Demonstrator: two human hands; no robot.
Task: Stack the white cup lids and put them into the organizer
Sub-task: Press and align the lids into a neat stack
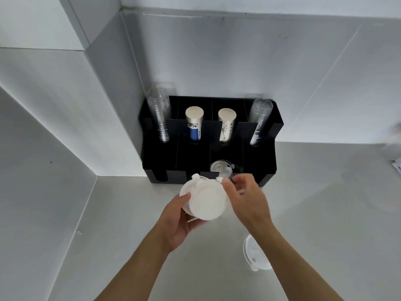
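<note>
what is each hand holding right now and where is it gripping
The left hand holds a stack of white cup lids, cupped from below with the thumb on its left rim. The right hand fingers pinch the stack's upper right rim.

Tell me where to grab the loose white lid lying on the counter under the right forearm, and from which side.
Pinch the loose white lid at its rim, coming from above on the exposed right edge. It lies flat, and the right forearm covers its left part.
</note>
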